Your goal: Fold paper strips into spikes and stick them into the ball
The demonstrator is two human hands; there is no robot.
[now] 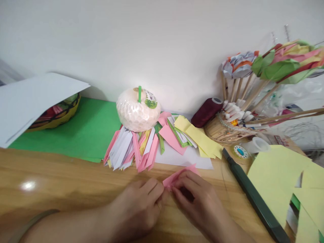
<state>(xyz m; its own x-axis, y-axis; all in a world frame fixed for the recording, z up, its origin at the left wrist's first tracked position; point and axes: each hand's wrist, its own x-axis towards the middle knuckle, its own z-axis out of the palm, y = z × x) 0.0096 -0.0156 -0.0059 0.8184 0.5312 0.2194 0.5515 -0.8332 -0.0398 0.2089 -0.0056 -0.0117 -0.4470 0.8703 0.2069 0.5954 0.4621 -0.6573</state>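
In the head view, the person's left hand (144, 200) and right hand (198, 192), close together over the wooden table (71, 179), pinch a pink paper (180, 175) between them, nearer than the folded strips (125, 148) and wrapped coconut (134, 113).

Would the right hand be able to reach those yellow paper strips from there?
Probably yes: the yellow paper strips lie just beyond the right hand, and nothing upright stands between. It holds the pink paper, though.
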